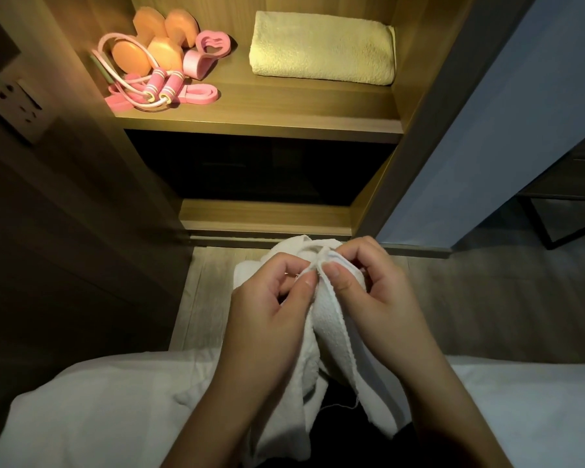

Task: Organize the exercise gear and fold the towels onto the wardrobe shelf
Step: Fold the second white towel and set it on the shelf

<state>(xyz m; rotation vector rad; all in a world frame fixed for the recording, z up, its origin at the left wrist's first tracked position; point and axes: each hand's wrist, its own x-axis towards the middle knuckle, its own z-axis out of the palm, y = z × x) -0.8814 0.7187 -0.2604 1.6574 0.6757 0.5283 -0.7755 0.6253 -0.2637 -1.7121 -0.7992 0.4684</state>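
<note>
white towel [331, 319] pinched by left hand [277, 298], right hand [372, 285] | lit wardrobe shelf [284, 109] | wood floor [487, 298]

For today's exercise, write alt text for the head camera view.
Both hands, left hand and right hand, pinch the edge of a white towel before a lit wardrobe shelf. The shelf holds a folded towel and pink exercise gear.
</note>
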